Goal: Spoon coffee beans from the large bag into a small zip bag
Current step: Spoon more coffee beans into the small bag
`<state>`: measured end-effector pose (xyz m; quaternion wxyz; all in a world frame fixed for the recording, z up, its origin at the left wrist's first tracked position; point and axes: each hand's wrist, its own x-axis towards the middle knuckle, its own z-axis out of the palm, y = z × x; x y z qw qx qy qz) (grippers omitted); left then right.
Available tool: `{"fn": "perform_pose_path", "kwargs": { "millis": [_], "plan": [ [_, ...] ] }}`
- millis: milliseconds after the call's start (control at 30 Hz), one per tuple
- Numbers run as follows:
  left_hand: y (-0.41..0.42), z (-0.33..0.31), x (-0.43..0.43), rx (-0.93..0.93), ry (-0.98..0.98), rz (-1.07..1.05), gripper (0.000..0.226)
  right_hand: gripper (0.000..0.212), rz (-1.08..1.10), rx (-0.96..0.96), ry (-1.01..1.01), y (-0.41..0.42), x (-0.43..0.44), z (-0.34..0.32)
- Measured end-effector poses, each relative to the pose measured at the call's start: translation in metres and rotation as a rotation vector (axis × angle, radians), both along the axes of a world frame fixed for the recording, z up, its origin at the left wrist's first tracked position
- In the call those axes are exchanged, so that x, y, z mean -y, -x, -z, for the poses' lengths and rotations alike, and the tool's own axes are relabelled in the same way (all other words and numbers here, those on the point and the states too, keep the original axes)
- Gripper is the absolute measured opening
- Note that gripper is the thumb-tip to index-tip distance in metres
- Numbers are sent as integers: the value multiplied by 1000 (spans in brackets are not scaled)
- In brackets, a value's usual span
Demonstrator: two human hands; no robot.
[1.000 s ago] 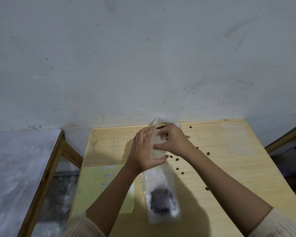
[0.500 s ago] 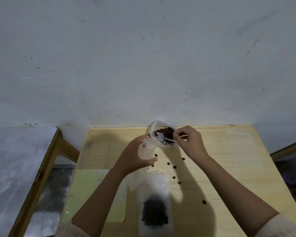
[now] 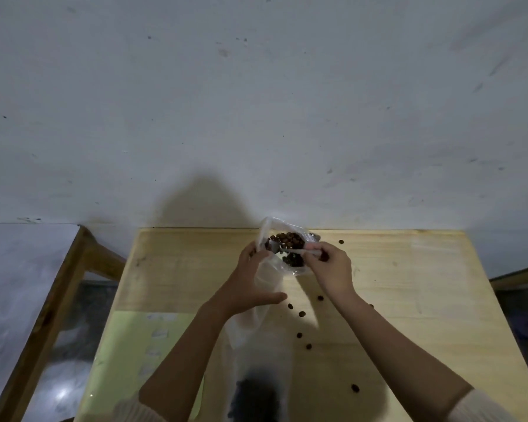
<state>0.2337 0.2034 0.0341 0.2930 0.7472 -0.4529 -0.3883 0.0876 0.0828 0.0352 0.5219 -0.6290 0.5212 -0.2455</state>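
**Hand state.** The left hand (image 3: 249,284) grips the upper part of the small zip bag (image 3: 258,354), with the film held between thumb and fingers. The right hand (image 3: 329,269) pinches the handle of a pale plastic spoon (image 3: 290,250), and the spoon bowl sits inside the large bag (image 3: 287,257).

**Location.** The large bag stands just beyond both hands, between their fingertips, with its mouth open. The coffee beans (image 3: 287,239) are exposed at the top. The small zip bag trails from the left hand back toward the person, and a dark heap of beans lies in its near end. Loose beans (image 3: 301,314) lie on the table (image 3: 409,284) beneath and beside the right forearm.

**Handling.**
- Both bags appear to be thin, soft film that is light and likely slippery. Neither mouth is likely to stay open unaided.
- Hold the small bag by its rim, on both sides of the zip strip, to form a funnel.
- The beans are small, hard and free-rolling. Keep the spoon level, because the scattered beans suggest spills are easy.
- The spoon looks light and rigid. Pinch it at the handle end.

**Markings.** No brand, label or legible writing is visible on either bag. The marks on the green sheet (image 3: 125,345) left of the left forearm cannot be read.
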Motion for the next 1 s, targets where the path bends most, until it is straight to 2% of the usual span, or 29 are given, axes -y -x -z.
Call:
{"fn": "perform_pose_path", "kwargs": {
  "millis": [67, 133, 300, 467, 567, 700, 800, 1000],
  "plan": [
    [3, 2, 5, 0, 19, -41, 93, 12, 51, 39, -5, -3, 3, 2],
    [4, 3, 8, -5, 55, -116, 92, 18, 69, 40, 97, 0, 5, 0],
    [9, -1, 10, -19, 173, -212, 83, 19, 42, 127, 374, 20, 5, -15],
    [19, -13, 17, 47, 230, -160, 83, 24, 43, 105, 519, 35, -5, -11],
    [22, -19, 18, 111, 232, -100, 91, 21, 184, 131, 388, 33, -11, -7],
    [21, -22, 18, 128, 194, -45, 95, 23, 479, 225, -24, 22, -14, 3],
    [20, -22, 18, 128, 176, -21, 94, 24, 553, 305, -252, 15, -13, 10],
    [12, -18, 20, 150, 154, -20, 93, 27, 594, 399, -368, 16, -6, 6]
  ]
}}
